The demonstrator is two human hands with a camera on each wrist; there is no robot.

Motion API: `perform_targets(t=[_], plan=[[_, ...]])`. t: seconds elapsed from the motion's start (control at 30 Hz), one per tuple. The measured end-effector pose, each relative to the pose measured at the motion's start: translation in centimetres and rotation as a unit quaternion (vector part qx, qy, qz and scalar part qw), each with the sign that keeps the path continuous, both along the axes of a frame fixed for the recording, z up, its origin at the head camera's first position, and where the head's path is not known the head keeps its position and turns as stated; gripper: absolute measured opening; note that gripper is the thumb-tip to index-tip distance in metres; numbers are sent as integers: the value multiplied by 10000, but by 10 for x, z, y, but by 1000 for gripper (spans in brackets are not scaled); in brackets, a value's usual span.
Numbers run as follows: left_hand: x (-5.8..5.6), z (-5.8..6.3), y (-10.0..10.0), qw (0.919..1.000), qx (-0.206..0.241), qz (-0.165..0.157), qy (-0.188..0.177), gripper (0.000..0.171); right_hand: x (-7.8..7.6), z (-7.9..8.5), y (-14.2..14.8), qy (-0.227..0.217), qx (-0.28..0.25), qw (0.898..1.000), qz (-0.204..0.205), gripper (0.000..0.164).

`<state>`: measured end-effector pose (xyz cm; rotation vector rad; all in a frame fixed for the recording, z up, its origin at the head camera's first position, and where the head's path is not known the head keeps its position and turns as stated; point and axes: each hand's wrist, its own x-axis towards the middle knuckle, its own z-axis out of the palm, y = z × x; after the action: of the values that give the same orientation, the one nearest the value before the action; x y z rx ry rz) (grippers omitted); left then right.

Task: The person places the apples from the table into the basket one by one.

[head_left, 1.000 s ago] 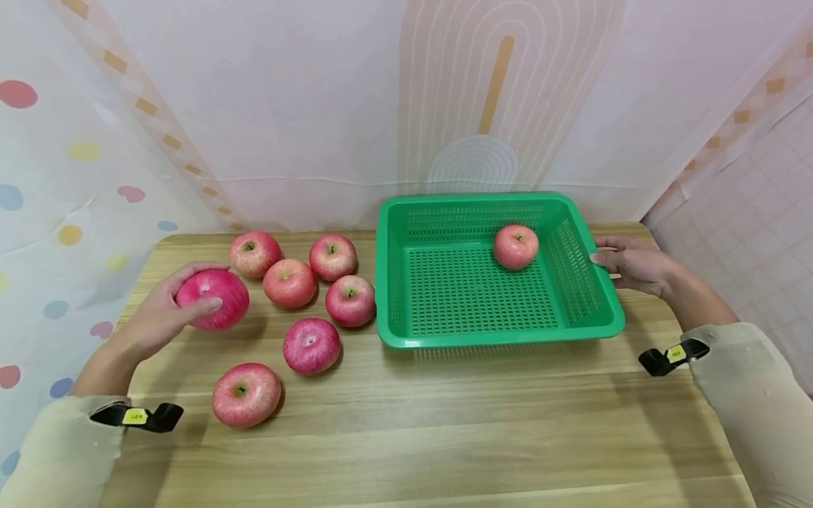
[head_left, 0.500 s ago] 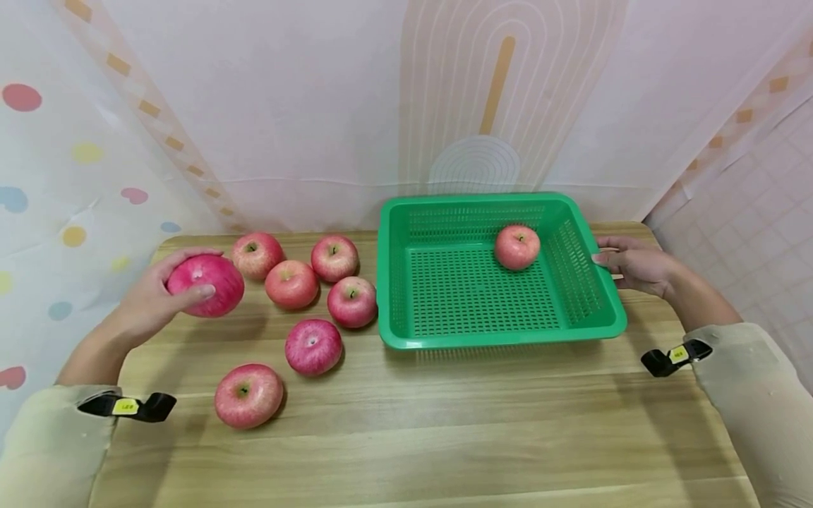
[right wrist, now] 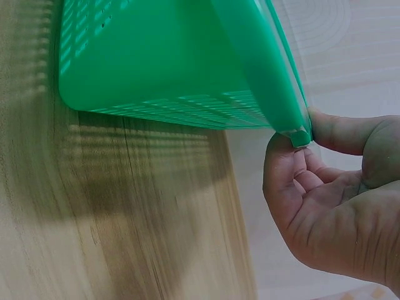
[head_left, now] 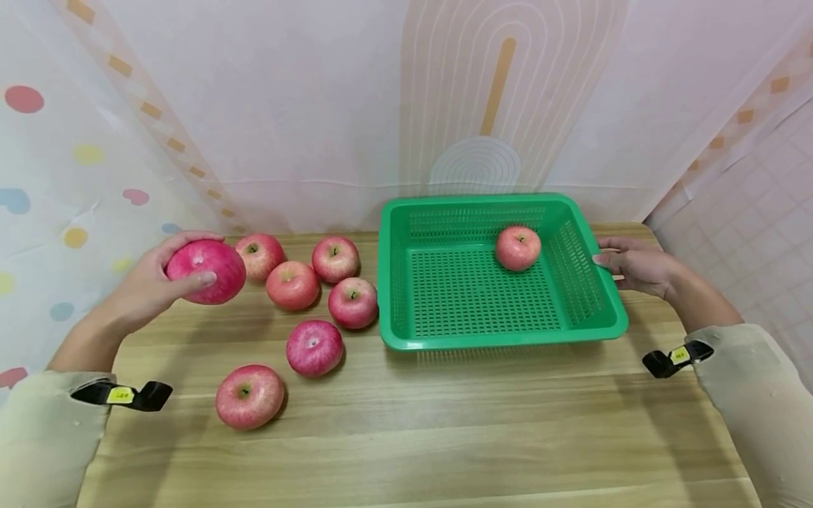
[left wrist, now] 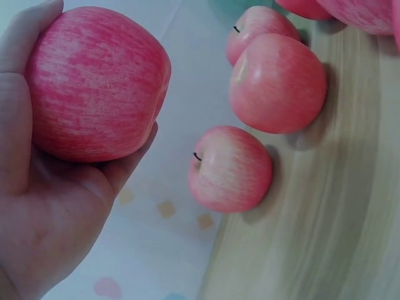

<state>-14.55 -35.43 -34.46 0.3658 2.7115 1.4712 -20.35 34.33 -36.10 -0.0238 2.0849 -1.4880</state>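
My left hand [head_left: 149, 286] grips a deep pink-red apple [head_left: 208, 271], held up off the table at the far left, thumb across its near side. The left wrist view shows the same apple [left wrist: 97, 84] against the palm. At the right, my right hand [head_left: 641, 268] pinches the rim of a green plastic basket [head_left: 502, 344]. In the right wrist view the thumb and curled fingers of that hand [right wrist: 331, 187] meet at the basket's rim [right wrist: 275, 81]. Inside the basket, toward its back right, sits one apple [head_left: 517, 248].
Several apples lie on the wooden table [head_left: 444, 437] left of the basket: a back group with an apple [head_left: 292, 286] in its middle, a darker apple [head_left: 314, 348], and a nearer apple [head_left: 250, 396]. A patterned cloth wall [head_left: 305, 106] rises behind the table.
My left hand has lifted the apple and carried it slightly back and to the left. The right hand and the basket have stayed in place.
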Motion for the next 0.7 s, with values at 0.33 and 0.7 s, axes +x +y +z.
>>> perform_targets(t=[0.33,0.7], plan=[[-9,16,14,9995,-280,-143,54,51,1,-1,1,-6,-39,10000,19,48],[-20,31,33,9987,-444,-197,125,53,-1,-1,-1,-26,-17,10000,-9,49]])
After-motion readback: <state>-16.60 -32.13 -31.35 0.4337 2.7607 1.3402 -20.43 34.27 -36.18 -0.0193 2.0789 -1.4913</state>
